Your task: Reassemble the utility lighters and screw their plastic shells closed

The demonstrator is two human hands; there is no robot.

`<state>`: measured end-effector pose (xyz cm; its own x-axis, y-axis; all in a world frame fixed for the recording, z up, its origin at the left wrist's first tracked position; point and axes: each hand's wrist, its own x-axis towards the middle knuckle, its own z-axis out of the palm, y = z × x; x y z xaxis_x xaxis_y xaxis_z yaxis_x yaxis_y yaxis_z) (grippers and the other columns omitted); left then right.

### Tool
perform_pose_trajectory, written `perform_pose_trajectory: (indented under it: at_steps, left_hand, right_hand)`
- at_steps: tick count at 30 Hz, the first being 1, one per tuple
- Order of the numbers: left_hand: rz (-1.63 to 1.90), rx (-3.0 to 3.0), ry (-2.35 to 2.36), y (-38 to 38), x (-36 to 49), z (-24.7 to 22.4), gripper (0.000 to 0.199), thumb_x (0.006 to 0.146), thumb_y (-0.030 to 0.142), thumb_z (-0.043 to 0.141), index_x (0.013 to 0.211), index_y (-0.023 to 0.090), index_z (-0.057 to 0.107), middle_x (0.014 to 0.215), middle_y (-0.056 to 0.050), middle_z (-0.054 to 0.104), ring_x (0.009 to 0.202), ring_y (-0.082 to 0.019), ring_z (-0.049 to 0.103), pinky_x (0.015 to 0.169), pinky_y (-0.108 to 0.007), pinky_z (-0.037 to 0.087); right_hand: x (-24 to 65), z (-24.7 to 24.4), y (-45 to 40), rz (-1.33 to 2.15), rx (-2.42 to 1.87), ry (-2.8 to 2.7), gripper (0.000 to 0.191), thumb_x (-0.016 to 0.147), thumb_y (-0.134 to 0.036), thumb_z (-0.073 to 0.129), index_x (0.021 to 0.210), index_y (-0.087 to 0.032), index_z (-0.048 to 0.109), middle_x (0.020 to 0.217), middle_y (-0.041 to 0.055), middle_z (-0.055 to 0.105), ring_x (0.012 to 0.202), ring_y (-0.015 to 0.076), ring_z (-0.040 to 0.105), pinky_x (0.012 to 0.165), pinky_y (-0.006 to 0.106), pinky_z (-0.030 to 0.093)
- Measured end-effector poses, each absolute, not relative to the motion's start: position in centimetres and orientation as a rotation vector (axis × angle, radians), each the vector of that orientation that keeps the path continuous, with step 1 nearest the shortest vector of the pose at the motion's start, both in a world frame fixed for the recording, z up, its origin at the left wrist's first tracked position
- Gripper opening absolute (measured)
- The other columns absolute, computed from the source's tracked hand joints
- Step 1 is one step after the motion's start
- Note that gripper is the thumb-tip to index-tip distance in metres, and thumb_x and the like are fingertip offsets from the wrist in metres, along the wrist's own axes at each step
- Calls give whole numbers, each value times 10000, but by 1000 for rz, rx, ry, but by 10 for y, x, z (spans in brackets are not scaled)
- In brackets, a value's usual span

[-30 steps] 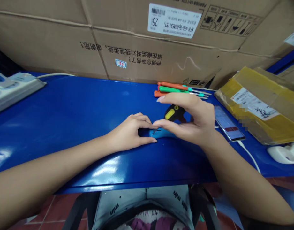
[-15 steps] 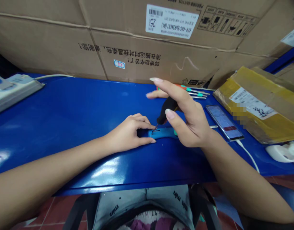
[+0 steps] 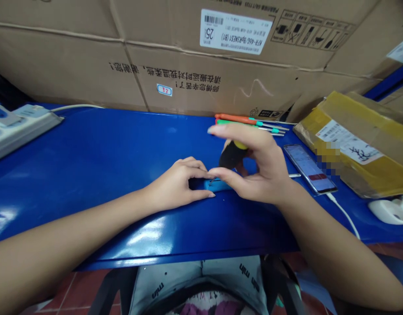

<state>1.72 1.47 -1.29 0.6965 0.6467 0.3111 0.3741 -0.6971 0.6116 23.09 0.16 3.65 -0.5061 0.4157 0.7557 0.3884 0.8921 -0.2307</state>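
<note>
My left hand rests on the table, thumb and fingers closed around the end of a blue-handled tool that lies flat. A thin metal end of that tool shows to the right of my other wrist; its middle is hidden. My right hand curls around the black and yellow handle of a screwdriver, which leans to the right. The screwdriver's tip meets the blue handle between my left thumb and forefinger, close to a dark slit. My right thumb covers part of the shaft.
Behind stands a large cardboard box. Orange and green handled tools lie at its foot. To the right are a phone with a white cable, a taped parcel and a white case. A power strip sits at left.
My right hand has turned about the screwdriver: the forefinger has come down and the thumb has swung left over the shaft. My left hand has kept its place on the blue-handled tool.
</note>
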Motion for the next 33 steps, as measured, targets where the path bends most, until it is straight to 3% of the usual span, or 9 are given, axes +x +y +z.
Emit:
perform_pose_trajectory:
  at_steps: [3, 7, 11, 13, 17, 22, 27, 31, 33]
  left_hand:
    - [710, 2394, 792, 14, 17, -13, 260, 836, 397, 797, 1003, 199, 766, 989, -51, 735, 939, -222, 656, 886, -384, 500]
    - [742, 2382, 774, 14, 16, -15, 286, 817, 389, 819, 1039, 216, 768, 997, -45, 739, 950, -222, 662, 899, -383, 502]
    - [735, 2385, 788, 14, 17, -15, 275, 817, 385, 817, 1032, 221, 771, 978, -42, 741, 931, -219, 657, 893, -385, 509]
    - [737, 2384, 786, 14, 17, -15, 271, 820, 382, 815, 1034, 221, 772, 980, -42, 741, 927, -218, 657, 893, -385, 507]
    - [754, 2385, 764, 15, 17, -15, 285, 821, 382, 816, 1044, 211, 773, 997, -49, 741, 938, -222, 660, 894, -385, 501]
    - [725, 2396, 787, 14, 17, -13, 288, 819, 379, 817, 1052, 216, 771, 961, -40, 732, 917, -219, 655, 878, -381, 503]
    - [740, 2370, 766, 14, 17, -14, 301, 823, 378, 815, 1057, 193, 770, 1019, -60, 741, 971, -234, 661, 915, -399, 497]
    - [734, 2385, 786, 14, 17, -15, 301, 819, 376, 819, 1066, 210, 771, 983, -46, 740, 937, -224, 657, 892, -388, 500]
    - [730, 2389, 800, 14, 17, -14, 293, 820, 373, 817, 1066, 220, 773, 970, -41, 737, 924, -221, 657, 884, -386, 502]
  right_hand:
    - [231, 37, 1, 9, -564, -2162, 502, 927, -391, 687, 1392, -265, 545, 1281, 51, 712, 1083, 232, 723, 879, 367, 645]
    - [230, 43, -1, 184, -619, -2200, 483, 1021, -284, 469, 1500, -237, 439, 1386, 87, 652, 1139, 220, 704, 895, 376, 643]
    - [230, 45, 0, 42, -589, -2126, 355, 928, -327, 678, 1269, -241, 626, 1224, 59, 735, 1064, 234, 729, 882, 388, 646]
    - [230, 44, 1, 31, -595, -2126, 400, 917, -359, 698, 1291, -244, 612, 1220, 54, 736, 1068, 230, 726, 895, 388, 641]
    - [231, 44, 0, 191, -635, -2185, 470, 1020, -314, 477, 1484, -241, 454, 1383, 86, 650, 1148, 221, 694, 941, 399, 627]
    - [230, 43, 1, 43, -548, -2121, 366, 942, -390, 660, 1278, -248, 630, 1195, 53, 740, 1125, 248, 705, 999, 427, 601]
    - [229, 47, -2, 147, -604, -2197, 421, 1061, -357, 384, 1447, -243, 508, 1372, 75, 661, 1134, 215, 702, 977, 415, 612]
    - [228, 47, -2, 15, -549, -2113, 305, 979, -360, 618, 1248, -220, 652, 1169, 50, 759, 951, 196, 750, 857, 347, 644]
    - [228, 46, -2, -20, -537, -2091, 332, 955, -407, 655, 1222, -211, 665, 1148, 52, 766, 960, 209, 748, 863, 358, 643]
